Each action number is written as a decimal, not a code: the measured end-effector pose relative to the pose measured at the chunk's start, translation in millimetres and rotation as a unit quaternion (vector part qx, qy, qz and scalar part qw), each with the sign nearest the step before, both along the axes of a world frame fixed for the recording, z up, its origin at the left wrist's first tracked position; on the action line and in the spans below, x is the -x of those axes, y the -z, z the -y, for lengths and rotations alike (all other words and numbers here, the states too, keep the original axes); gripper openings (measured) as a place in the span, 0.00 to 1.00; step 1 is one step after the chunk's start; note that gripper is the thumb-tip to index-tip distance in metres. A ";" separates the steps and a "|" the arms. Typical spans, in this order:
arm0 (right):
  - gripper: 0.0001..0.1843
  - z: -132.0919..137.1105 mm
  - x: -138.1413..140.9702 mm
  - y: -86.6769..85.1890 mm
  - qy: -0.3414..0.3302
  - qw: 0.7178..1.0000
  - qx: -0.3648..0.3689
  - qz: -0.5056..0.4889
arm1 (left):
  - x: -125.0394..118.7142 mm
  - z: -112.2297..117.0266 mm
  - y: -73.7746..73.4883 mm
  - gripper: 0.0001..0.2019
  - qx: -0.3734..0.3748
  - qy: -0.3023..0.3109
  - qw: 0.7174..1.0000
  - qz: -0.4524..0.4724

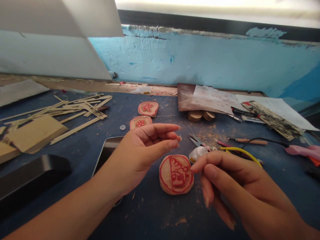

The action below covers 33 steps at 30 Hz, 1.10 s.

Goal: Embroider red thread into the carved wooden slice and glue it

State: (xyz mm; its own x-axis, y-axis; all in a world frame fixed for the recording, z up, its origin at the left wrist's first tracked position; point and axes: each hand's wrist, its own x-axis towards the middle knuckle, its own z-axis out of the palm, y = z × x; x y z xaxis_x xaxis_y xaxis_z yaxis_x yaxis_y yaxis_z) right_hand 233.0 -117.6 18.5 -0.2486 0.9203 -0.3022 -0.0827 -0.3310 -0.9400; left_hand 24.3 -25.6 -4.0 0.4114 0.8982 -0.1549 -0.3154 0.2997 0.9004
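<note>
My left hand (147, 146) hovers over the blue table, fingers stretched forward and thumb tip drawn close under them in a loose pinch; anything between them is too thin to see. My right hand (225, 180) is lower right, thumb and forefinger pinched on a thin needle-like pin (206, 154) that sticks up. Between and below the hands lies a round wooden slice (176, 174) with a red-inked carved drawing. A small white bottle (197, 153) lies just behind my right fingertips.
Two more red-marked slices (148, 108) (140, 122) lie farther back. Small snips (196, 140), a yellow cable (240, 151), a wooden-handled tool (247, 141) and papers (212, 96) are on the right. Thin sticks (75, 110), a wood block (32, 133) and a phone (107, 153) are on the left.
</note>
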 end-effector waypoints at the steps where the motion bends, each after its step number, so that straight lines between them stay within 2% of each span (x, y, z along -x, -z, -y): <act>1: 0.21 0.4 -0.3 0.4 0.001 1.000 0.000 -0.003 | 0.3 0.1 0.2 0.13 0.001 0.000 1.000 0.001; 23: 0.22 -1.5 4.0 -2.3 -0.005 1.000 0.000 0.024 | 2.2 2.5 -1.1 0.13 0.006 0.005 1.000 -0.027; 33: 0.21 -0.8 3.1 -1.3 -0.007 1.000 0.002 0.020 | -1.2 3.8 -5.6 0.09 0.036 -0.010 0.999 -0.007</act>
